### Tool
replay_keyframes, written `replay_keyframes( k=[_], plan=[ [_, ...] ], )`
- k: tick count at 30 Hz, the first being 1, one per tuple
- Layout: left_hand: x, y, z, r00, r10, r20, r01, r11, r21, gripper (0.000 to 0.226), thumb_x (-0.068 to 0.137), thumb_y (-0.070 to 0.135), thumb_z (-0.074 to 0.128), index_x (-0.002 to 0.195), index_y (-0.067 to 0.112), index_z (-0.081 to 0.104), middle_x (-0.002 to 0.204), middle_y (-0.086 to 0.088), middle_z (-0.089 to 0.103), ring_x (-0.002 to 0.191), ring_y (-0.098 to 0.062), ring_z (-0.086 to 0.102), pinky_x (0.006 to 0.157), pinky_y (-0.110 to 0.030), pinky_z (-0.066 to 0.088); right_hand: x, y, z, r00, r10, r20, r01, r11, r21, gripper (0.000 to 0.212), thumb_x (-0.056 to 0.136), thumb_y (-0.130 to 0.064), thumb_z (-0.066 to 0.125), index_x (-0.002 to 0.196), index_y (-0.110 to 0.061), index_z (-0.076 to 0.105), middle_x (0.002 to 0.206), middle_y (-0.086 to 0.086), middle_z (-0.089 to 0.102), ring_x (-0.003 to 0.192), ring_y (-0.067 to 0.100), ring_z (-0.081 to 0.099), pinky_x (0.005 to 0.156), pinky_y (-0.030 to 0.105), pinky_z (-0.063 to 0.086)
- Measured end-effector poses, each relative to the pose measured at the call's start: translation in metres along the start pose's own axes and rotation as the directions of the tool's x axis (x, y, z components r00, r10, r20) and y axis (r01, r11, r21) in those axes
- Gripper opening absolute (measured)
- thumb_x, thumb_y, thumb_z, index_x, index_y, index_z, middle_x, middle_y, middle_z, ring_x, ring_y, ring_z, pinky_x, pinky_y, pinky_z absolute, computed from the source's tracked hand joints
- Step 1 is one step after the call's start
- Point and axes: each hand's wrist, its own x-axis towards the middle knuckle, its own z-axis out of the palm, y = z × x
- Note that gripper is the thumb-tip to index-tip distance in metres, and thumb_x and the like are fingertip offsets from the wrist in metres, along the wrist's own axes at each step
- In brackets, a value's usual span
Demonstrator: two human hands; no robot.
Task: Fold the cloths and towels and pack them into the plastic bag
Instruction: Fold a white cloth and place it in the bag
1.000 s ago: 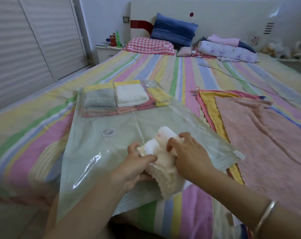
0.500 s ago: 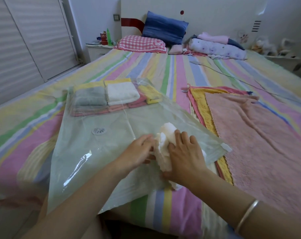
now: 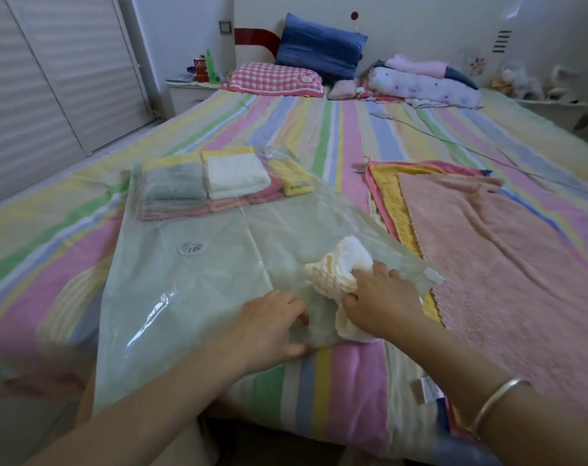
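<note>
We hold a cream cloth (image 3: 339,267) at the near edge of the plastic bag (image 3: 201,297).
Our right hand (image 3: 383,297) curls round the bunched cloth at the bag's near right corner. Our left hand (image 3: 272,326) pinches the bag's near edge just left of it. A folded grey towel (image 3: 175,183) and white towel (image 3: 235,176) lie inside the bag's far end. A pink towel (image 3: 487,247) lies spread out right of the bag.

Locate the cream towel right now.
Head view, lower centre-right: the cream towel is gripped by the right hand at the near right corner of the plastic bag, left of the spread pink towel.
</note>
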Motion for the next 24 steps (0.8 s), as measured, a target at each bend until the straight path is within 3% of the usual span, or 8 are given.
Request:
replay_keyframes(
  k=[2,4,6,10,14,16,18,24],
  plan=[
    [-0.002,-0.002,-0.002,1.0,0.022,0.008,-0.022,1.0,-0.004,0.033,0.08,0.05,0.062,0.106,0.03,0.057,0.113,0.012,0.057,0.11,-0.01,0.05,0.082,-0.028,0.043,-0.001,-0.003,0.009,1.0,0.009,-0.022,-0.01,0.999,-0.045,0.058,0.087,-0.062,0.036,0.128,-0.021,0.047,0.134,0.011,0.042,0.119,0.035,0.044,0.099,0.048,0.033],
    [-0.006,-0.002,-0.001,0.999,0.036,-0.017,-0.036,0.999,0.002,0.029,0.079,0.047,0.061,0.103,0.029,0.058,0.109,0.011,0.059,0.107,-0.011,0.053,0.08,-0.029,0.044,-0.002,-0.008,0.02,0.999,0.017,-0.031,-0.021,0.993,-0.118,0.09,0.072,-0.086,0.035,0.132,-0.019,0.043,0.141,0.015,0.037,0.123,0.038,0.041,0.102,0.054,0.027],
    [-0.008,0.002,0.001,0.998,0.053,-0.044,-0.051,0.998,0.038,0.029,0.076,0.043,0.06,0.1,0.028,0.058,0.104,0.008,0.061,0.103,-0.016,0.057,0.076,-0.031,0.046,-0.002,-0.011,0.028,0.999,0.023,-0.043,-0.029,0.987,-0.156,0.105,0.06,-0.092,0.041,0.134,-0.017,0.038,0.145,0.018,0.032,0.125,0.039,0.039,0.101,0.055,0.028],
    [-0.014,0.021,0.014,0.997,0.046,-0.062,-0.039,0.994,0.104,0.031,0.076,0.037,0.057,0.102,0.021,0.052,0.105,0.001,0.06,0.1,-0.024,0.059,0.074,-0.035,0.048,0.004,-0.005,0.027,0.993,0.009,-0.118,-0.014,0.999,-0.041,0.073,0.075,-0.065,0.057,0.128,-0.018,0.04,0.132,0.012,0.04,0.115,0.033,0.046,0.085,0.041,0.04],
    [-0.016,0.008,0.021,0.993,0.03,-0.116,-0.035,0.998,-0.043,0.033,0.078,0.045,0.045,0.099,0.023,0.057,0.102,0.005,0.067,0.096,-0.02,0.064,0.075,-0.034,0.05,0.01,0.02,0.012,0.996,0.004,-0.088,0.011,0.986,0.166,0.051,0.08,-0.053,0.06,0.117,-0.019,0.053,0.112,0.007,0.056,0.101,0.028,0.057,0.073,0.035,0.044],
    [-0.016,-0.003,0.019,0.983,0.08,-0.165,-0.092,0.994,-0.062,0.033,0.079,0.044,0.041,0.09,0.023,0.063,0.095,0.006,0.071,0.089,-0.019,0.067,0.068,-0.033,0.053,0.005,0.029,0.001,0.994,0.045,-0.098,0.003,0.897,0.442,0.032,0.078,-0.042,0.066,0.095,-0.016,0.062,0.091,0.004,0.065,0.086,0.025,0.063,0.068,0.035,0.05],
    [-0.018,-0.01,0.019,0.962,0.159,-0.221,-0.165,0.986,-0.008,0.024,0.079,0.04,0.048,0.081,0.022,0.065,0.089,0.006,0.071,0.084,-0.018,0.069,0.062,-0.031,0.055,-0.006,0.03,-0.003,0.986,0.076,-0.146,0.032,0.785,0.618,0.02,0.077,-0.031,0.068,0.088,-0.015,0.066,0.082,0.001,0.067,0.08,0.022,0.065,0.067,0.035,0.051],
    [-0.023,-0.011,0.023,0.969,0.144,-0.202,-0.149,0.989,-0.011,0.027,0.072,0.049,0.059,0.084,0.025,0.063,0.092,0.006,0.072,0.084,-0.017,0.069,0.063,-0.029,0.055,-0.039,0.02,0.007,0.938,-0.015,-0.347,0.217,0.806,0.551,0.022,0.075,-0.028,0.071,0.095,-0.022,0.063,0.092,-0.005,0.054,0.079,0.016,0.055,0.068,0.035,0.047]
  ],
)
